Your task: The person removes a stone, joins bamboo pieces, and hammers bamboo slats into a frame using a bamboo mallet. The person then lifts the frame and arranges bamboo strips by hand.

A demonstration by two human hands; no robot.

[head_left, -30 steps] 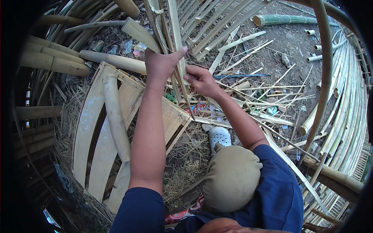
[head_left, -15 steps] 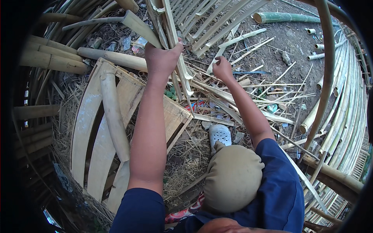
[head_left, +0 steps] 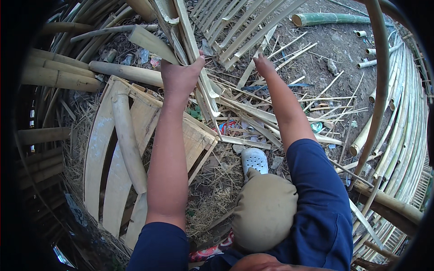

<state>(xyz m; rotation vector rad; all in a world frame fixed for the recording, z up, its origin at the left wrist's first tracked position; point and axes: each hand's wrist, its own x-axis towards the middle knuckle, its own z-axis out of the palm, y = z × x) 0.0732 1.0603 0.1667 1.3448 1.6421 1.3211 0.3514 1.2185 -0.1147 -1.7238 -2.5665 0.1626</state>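
My left hand (head_left: 181, 77) is closed around a bundle of split bamboo strips (head_left: 181, 34), pale inside and long, that stand tilted above a wooden slatted crate (head_left: 100, 153). One broader strip (head_left: 153, 44) angles off to the left from the same grip. Beyond and to the right, my right hand (head_left: 265, 66) is closed, its fingers bent in beside a flat pale bamboo strip (head_left: 250, 71) on the ground. Whatever lies within those fingers is hidden. A row of parallel bamboo slats (head_left: 251, 22) spreads just past both hands.
A bamboo pole (head_left: 128, 135) rests on the crate. Loose splinters (head_left: 332, 106) and litter cover the ground. Bamboo poles (head_left: 404, 122) are stacked along the right, and a green pole (head_left: 330, 20) lies far off. A curved upright pole (head_left: 382, 77) stands at the right. My shoe (head_left: 254, 160) is below.
My right hand has reached farther forward, up to the flat strip. The left hand keeps its hold on the bamboo bundle, and the whole view has shifted slightly.
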